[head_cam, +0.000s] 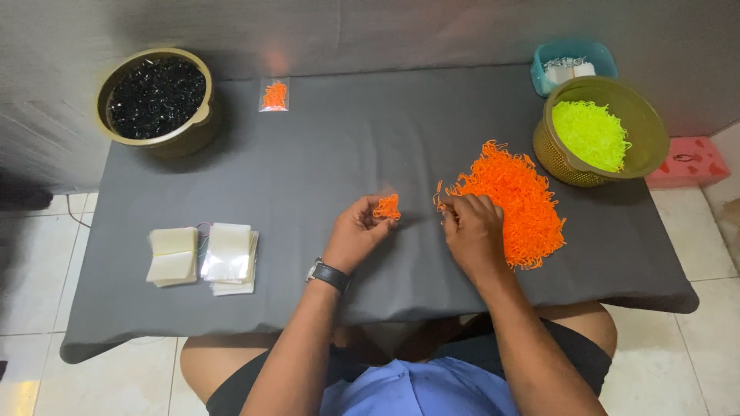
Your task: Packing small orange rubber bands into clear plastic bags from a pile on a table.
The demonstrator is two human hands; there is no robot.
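- Clearly, the left hand is closed around a small orange tuft, pinched at the fingertips and lifted just above the grey table cover.
- A dark wristwatch sits on the left wrist.
- The right hand rests knuckles up on the near edge of the orange pile; its fingers curl into the strands, but whether they actually pinch any cannot be told.
- The two hands are apart, with a narrow strip of grey cover between them, and the tuft lies in that gap, closer to the left hand.
- The pile spreads away from the right hand, on its outer side.
- Beyond the pile, farther from the right hand, stands an olive basket holding yellow-green strands.
- Behind that basket is a small teal tub, and a pink box lies on the basket's outer side.
- Left of the left hand, well apart, lie two stacks of clear little bags.
- Far ahead of the left hand sits a filled bag of orange strands, and further left a brown bowl of black pieces.
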